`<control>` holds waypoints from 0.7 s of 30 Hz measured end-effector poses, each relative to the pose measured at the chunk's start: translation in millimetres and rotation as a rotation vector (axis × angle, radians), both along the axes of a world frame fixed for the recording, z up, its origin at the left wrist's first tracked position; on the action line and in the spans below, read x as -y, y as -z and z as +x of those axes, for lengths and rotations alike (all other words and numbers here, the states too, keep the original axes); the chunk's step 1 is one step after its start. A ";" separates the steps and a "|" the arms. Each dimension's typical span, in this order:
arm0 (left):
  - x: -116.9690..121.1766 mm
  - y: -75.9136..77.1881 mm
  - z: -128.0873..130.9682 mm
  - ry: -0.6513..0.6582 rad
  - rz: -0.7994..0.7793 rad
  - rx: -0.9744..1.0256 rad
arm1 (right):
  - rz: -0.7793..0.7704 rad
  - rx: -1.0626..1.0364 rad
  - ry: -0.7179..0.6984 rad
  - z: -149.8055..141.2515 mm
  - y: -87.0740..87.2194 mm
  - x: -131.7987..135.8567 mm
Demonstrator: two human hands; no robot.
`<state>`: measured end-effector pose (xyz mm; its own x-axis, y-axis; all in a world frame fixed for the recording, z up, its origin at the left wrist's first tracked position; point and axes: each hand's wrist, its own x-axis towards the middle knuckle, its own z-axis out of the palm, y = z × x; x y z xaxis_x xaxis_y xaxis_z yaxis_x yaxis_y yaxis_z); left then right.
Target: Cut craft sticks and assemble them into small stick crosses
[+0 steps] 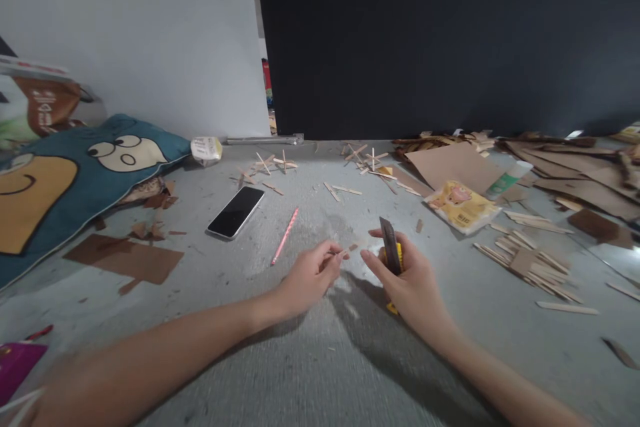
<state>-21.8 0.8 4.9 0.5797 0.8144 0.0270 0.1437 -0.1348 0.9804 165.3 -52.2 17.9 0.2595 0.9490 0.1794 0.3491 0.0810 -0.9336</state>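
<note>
My left hand (pixel 313 273) is closed, with a short, thin piece of wooden stick (pixel 353 248) pinched between thumb and fingertips. A small gap to the right, my right hand (pixel 413 280) is wrapped round a yellow-handled utility knife (pixel 391 245) with a dark, upright front part. Its yellow end shows below the palm. The right thumb and index fingertip point toward the stick piece without touching it. Beyond the left hand, a pink patterned pencil (pixel 285 236) lies on the grey floor (pixel 280 373).
A phone (pixel 237 211) lies left of the pencil. Crossed sticks (pixel 373 160) stand farther back. At right are a yellow packet (pixel 461 205), a bundle of sticks (pixel 527 263) and cardboard (pixel 453 167). A blue cushion (pixel 100 177) and brown card (pixel 125 258) lie left.
</note>
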 end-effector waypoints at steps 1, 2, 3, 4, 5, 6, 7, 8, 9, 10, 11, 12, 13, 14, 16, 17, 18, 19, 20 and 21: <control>0.5 -1.1 -0.1 -0.001 0.010 -0.012 | 0.006 0.035 0.002 2.5 0.9 -2.5; 1.0 -2.0 -0.2 -0.001 0.016 -0.021 | 0.000 0.052 -0.003 4.6 2.0 -4.7; 1.1 -2.7 -0.1 -0.001 0.015 -0.023 | -0.016 0.053 -0.013 6.1 3.1 -6.5; 1.0 -3.2 -0.1 -0.001 0.004 -0.014 | -0.033 0.043 -0.026 6.9 4.1 -7.6; 0.6 -3.4 0.1 -0.002 -0.019 0.004 | -0.046 0.026 -0.037 7.1 5.1 -8.0; -0.1 -3.6 0.4 -0.001 -0.051 0.034 | -0.055 0.006 -0.049 6.7 5.8 -7.7; -1.0 -3.9 0.9 -0.002 -0.091 0.075 | -0.060 -0.014 -0.060 5.6 6.2 -6.6; -1.8 -4.2 1.6 -0.008 -0.138 0.130 | -0.060 -0.033 -0.068 4.1 6.3 -4.9; -2.4 -4.8 2.6 -0.020 -0.191 0.196 | -0.055 -0.052 -0.072 2.1 6.0 -2.7; -2.7 -5.4 3.9 -0.038 -0.249 0.270 | -0.048 -0.068 -0.072 0.0 5.6 -0.3; -2.4 -6.1 5.4 -0.062 -0.307 0.350 | -0.037 -0.080 -0.066 -2.4 5.0 2.2; -1.6 -6.9 7.1 -0.089 -0.364 0.432 | -0.019 -0.085 -0.052 -4.7 4.4 4.5; -0.3 -7.6 8.9 -0.112 -0.420 0.506 | 0.004 -0.083 -0.029 -6.8 4.0 6.5; 1.4 -8.1 10.6 -0.128 -0.473 0.571 | 0.029 -0.074 -0.006 -8.6 3.7 8.0; 5.2 -8.8 13.3 -0.135 -0.565 0.650 | 0.063 -0.056 0.026 -11.2 4.2 9.6; 7.0 -8.9 14.2 -0.133 -0.595 0.664 | 0.067 -0.058 0.026 -12.0 4.9 9.9; 8.6 -8.9 14.9 -0.129 -0.613 0.669 | 0.059 -0.069 0.018 -12.4 5.9 9.9; 10.0 -8.7 15.5 -0.125 -0.620 0.668 | 0.045 -0.089 0.008 -12.7 7.2 9.8; 11.2 -8.4 15.9 -0.120 -0.616 0.663 | 0.030 -0.111 0.000 -13.0 8.6 9.7; 12.3 -7.9 16.5 -0.116 -0.607 0.659 | 0.019 -0.128 -0.008 -13.2 10.0 9.7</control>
